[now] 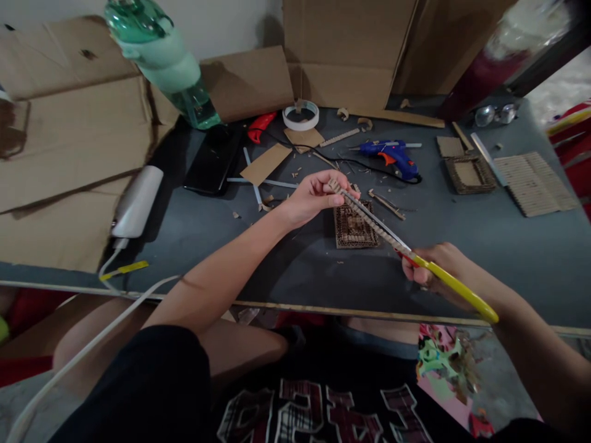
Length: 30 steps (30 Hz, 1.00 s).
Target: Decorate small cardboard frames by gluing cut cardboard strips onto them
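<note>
My left hand (311, 197) pinches the far end of a narrow corrugated cardboard strip (369, 216) between thumb and fingers. In my right hand (443, 261) are scissors (457, 290) with a yellow and red handle. Their blades lie along the strip, pointing toward my left fingers; whether they are parted I cannot tell. Below the strip, a small square piece of layered cardboard (355, 240) rests on the table, partly covered by the strip and my left hand.
A blue glue gun (390, 157) lies on the dark table (295, 277), its black cable running left. White tape (301, 117), glue sticks (252, 178) and cardboard scraps lie around. At right are a small cardboard frame (470, 175) and a ribbed sheet (535, 183). At left stands a green bottle (168, 67) near a black phone (212, 160).
</note>
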Tool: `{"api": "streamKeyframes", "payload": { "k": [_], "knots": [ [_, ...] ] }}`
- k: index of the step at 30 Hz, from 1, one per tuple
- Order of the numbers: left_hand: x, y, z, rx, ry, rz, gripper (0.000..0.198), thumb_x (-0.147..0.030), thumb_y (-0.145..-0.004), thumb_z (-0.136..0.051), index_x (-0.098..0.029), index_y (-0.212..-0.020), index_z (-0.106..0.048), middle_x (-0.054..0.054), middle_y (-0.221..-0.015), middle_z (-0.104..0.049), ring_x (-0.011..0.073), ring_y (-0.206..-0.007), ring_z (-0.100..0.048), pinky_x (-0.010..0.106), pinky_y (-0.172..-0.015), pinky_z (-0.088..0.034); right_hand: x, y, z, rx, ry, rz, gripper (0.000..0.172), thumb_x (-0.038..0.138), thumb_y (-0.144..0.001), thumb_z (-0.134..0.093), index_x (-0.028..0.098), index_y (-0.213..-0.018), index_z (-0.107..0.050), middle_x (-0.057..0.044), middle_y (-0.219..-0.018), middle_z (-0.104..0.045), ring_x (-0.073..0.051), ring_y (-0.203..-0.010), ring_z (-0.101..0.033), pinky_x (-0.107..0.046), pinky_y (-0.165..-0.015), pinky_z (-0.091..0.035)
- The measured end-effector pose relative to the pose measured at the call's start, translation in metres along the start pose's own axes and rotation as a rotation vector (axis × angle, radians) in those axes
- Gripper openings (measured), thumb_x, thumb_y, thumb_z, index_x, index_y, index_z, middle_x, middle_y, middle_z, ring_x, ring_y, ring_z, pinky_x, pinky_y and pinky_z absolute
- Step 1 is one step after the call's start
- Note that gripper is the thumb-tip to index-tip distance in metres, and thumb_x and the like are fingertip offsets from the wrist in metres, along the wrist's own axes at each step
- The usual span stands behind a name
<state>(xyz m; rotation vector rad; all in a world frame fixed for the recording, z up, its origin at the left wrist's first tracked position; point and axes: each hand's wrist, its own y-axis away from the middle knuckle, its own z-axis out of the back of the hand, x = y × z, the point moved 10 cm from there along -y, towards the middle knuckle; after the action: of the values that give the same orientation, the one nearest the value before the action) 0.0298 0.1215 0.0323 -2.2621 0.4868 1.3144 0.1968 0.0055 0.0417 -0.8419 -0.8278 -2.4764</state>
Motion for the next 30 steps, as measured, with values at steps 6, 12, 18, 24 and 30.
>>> {"api": "streamKeyframes", "payload": {
  "k": [6,12,18,24,30],
  "knots": [
    [-0.002,0.000,-0.006,0.041,0.043,-0.013,0.031,-0.038,-0.065,-0.092,-0.023,-0.083,-0.071,-0.004,-0.081,-0.076,0.0117,-0.093,-0.072,0.021,-0.083,-0.053,-0.007,0.002,0.001,-0.026,0.092,-0.033,0.079,0.092,-0.080,-0.025,0.019,-0.062,-0.049,0.003,-0.052,-0.042,-0.009,-0.050,-0.034,-0.027,-0.052,-0.026],
    [-0.005,0.001,-0.005,0.039,0.021,0.003,0.032,-0.040,-0.065,-0.092,-0.022,-0.081,-0.070,-0.003,-0.079,-0.075,0.0116,-0.091,-0.072,0.022,-0.080,-0.053,-0.012,0.000,-0.001,-0.024,0.057,-0.060,0.080,0.094,-0.077,-0.029,0.019,-0.062,-0.049,0.004,-0.052,-0.041,-0.009,-0.051,-0.031,-0.026,-0.051,-0.026],
    [0.003,0.002,-0.003,0.002,-0.059,0.082,0.046,-0.047,-0.055,-0.095,-0.019,-0.076,-0.064,-0.001,-0.080,-0.070,0.0175,-0.095,-0.071,0.030,-0.086,-0.054,-0.009,-0.003,0.002,-0.005,0.038,-0.048,0.083,0.096,-0.075,-0.027,0.018,-0.077,-0.058,0.000,-0.060,-0.053,-0.011,-0.053,-0.037,-0.028,-0.051,-0.028],
    [0.004,0.004,-0.011,0.013,-0.018,0.090,0.041,-0.043,-0.059,-0.093,-0.019,-0.077,-0.065,-0.002,-0.085,-0.069,0.0165,-0.095,-0.071,0.029,-0.088,-0.054,-0.005,-0.004,0.003,0.012,0.047,-0.074,0.088,0.102,-0.065,-0.024,0.020,-0.069,-0.054,0.000,-0.058,-0.052,-0.012,-0.053,-0.038,-0.029,-0.053,-0.029],
    [-0.004,0.003,0.007,-0.069,-0.098,0.048,0.038,-0.047,-0.054,-0.095,-0.025,-0.081,-0.080,0.000,-0.083,-0.073,0.0129,-0.084,-0.067,0.025,-0.077,-0.054,-0.006,-0.006,0.004,0.011,0.039,-0.095,0.085,0.098,-0.072,-0.027,0.019,-0.072,-0.058,0.001,-0.057,-0.051,-0.012,-0.052,-0.038,-0.028,-0.054,-0.029]
  ]
}}
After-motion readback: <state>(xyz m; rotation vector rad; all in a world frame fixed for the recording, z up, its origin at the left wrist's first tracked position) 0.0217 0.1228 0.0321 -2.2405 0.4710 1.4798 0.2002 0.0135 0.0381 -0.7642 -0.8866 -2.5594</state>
